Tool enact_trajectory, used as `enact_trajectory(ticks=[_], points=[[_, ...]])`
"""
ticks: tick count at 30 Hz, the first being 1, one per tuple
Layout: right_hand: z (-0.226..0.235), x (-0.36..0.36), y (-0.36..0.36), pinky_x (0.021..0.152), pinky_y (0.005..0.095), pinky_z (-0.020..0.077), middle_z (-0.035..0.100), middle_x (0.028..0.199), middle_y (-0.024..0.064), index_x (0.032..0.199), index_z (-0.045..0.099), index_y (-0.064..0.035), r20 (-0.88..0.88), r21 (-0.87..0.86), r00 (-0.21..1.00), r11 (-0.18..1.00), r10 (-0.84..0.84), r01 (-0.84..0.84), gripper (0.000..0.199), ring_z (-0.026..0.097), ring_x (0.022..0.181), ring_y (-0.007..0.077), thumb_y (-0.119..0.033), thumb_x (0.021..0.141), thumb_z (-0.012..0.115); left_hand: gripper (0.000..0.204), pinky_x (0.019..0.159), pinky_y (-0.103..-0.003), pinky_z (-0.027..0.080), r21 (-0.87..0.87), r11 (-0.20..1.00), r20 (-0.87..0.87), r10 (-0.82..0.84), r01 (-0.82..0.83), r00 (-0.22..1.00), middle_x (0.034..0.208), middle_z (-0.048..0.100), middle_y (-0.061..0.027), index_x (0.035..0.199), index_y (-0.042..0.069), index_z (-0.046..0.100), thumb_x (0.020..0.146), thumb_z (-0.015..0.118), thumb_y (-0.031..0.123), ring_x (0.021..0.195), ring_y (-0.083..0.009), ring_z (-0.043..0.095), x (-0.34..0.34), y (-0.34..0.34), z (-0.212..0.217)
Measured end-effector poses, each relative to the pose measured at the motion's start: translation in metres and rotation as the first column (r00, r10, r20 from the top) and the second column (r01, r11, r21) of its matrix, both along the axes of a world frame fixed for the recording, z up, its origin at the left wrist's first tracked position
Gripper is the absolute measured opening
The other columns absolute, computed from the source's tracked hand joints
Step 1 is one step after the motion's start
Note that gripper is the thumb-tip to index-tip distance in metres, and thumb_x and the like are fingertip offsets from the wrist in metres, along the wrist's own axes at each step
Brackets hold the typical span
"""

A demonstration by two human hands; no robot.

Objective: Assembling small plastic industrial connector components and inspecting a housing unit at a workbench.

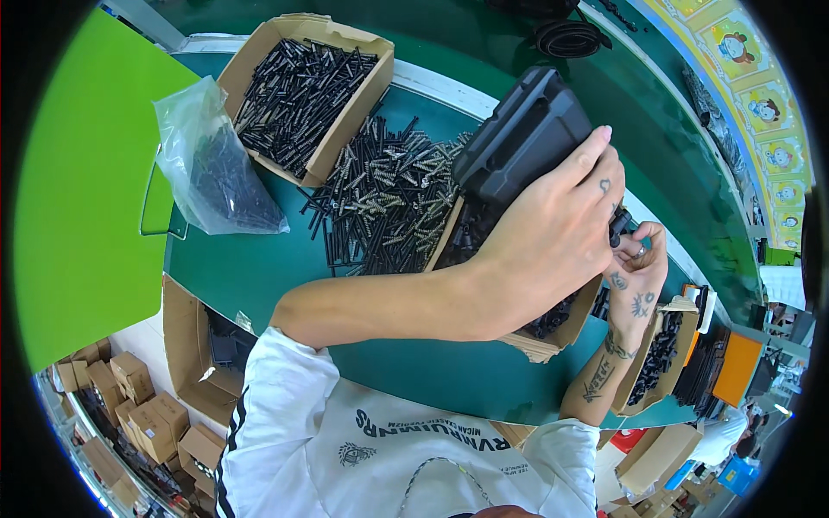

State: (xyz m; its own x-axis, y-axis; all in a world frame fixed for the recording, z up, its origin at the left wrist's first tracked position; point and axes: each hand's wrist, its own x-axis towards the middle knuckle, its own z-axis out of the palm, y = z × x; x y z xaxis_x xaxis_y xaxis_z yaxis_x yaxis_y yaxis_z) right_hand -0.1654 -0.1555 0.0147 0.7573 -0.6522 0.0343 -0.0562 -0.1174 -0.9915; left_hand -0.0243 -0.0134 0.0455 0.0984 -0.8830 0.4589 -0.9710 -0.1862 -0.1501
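My left hand [553, 229] reaches across the green table [259, 268] and grips a large black ribbed plastic housing [518, 142], holding it above a cardboard box. My right hand [641, 263] is just to the right of it, fingers pinched on a small black part [619, 226] at the housing's lower edge. Beneath both hands sits an open cardboard box of small black parts [553, 324], mostly hidden by my left hand.
A loose heap of black springs and pins [389, 194] lies left of the housing. Behind it stands a cardboard box of the same pieces [302, 91], with a clear plastic bag [211, 164] beside it. Another box of black parts [661, 354] is at right. Small cartons [138, 406] are stacked lower left.
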Motion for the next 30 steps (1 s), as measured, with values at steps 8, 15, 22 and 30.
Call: enact_trajectory(ticks=[8, 15, 22, 30], points=[[-0.0018, 0.0009, -0.0018, 0.066, 0.0206, 0.0545, 0.062, 0.082, 0.0070, 0.105, 0.035, -0.0067, 0.008, 0.035, 1.000, 0.999, -0.012, 0.012, 0.047, 0.068, 0.073, 0.0139, 0.010, 0.080, 0.071, 0.021, 0.119, -0.047, 0.024, -0.006, 1.000, -0.023, -0.005, 0.005, 1.000, 0.120, 0.064, -0.0174, 0.092, 0.009, 0.079, 0.078, 0.066, 0.018, 0.125, -0.0326, 0.052, 0.0012, -0.0019, -0.0020], [-0.0077, 0.0024, -0.0034, 0.068, 0.0237, 0.0567, 0.063, 0.083, 0.0078, 0.107, 0.035, -0.0063, 0.050, 0.065, 0.997, 0.996, -0.064, 0.061, 0.048, 0.069, 0.073, 0.0160, 0.012, 0.079, 0.069, 0.021, 0.119, -0.047, 0.024, 0.005, 1.000, 0.008, -0.006, 0.006, 1.000, 0.120, 0.064, -0.0175, 0.093, 0.010, 0.078, 0.079, 0.066, 0.019, 0.126, -0.0321, 0.051, 0.0008, -0.0029, 0.0003], [-0.0075, 0.0024, -0.0030, 0.068, 0.0246, 0.0568, 0.066, 0.087, 0.0108, 0.107, 0.035, -0.0064, 0.107, 0.157, 0.992, 0.986, -0.072, 0.055, 0.049, 0.068, 0.072, 0.0153, 0.016, 0.075, 0.066, 0.021, 0.117, -0.044, 0.030, -0.103, 0.994, -0.055, -0.025, 0.019, 0.998, 0.115, 0.064, -0.0148, 0.090, -0.002, 0.075, 0.079, 0.065, 0.013, 0.119, -0.0298, 0.054, -0.0004, -0.0036, -0.0014], [-0.0030, 0.0021, 0.0012, 0.060, 0.0210, 0.0519, 0.059, 0.080, 0.0023, 0.097, 0.039, -0.0085, 0.111, 0.089, 0.987, 0.990, -0.117, 0.108, 0.044, 0.064, 0.069, 0.0107, 0.011, 0.076, 0.073, 0.024, 0.116, -0.046, 0.028, -0.129, 0.991, -0.060, -0.033, 0.025, 0.998, 0.113, 0.065, -0.0169, 0.094, 0.005, 0.077, 0.078, 0.064, 0.018, 0.119, -0.0305, 0.054, 0.0068, -0.0069, -0.0040]])
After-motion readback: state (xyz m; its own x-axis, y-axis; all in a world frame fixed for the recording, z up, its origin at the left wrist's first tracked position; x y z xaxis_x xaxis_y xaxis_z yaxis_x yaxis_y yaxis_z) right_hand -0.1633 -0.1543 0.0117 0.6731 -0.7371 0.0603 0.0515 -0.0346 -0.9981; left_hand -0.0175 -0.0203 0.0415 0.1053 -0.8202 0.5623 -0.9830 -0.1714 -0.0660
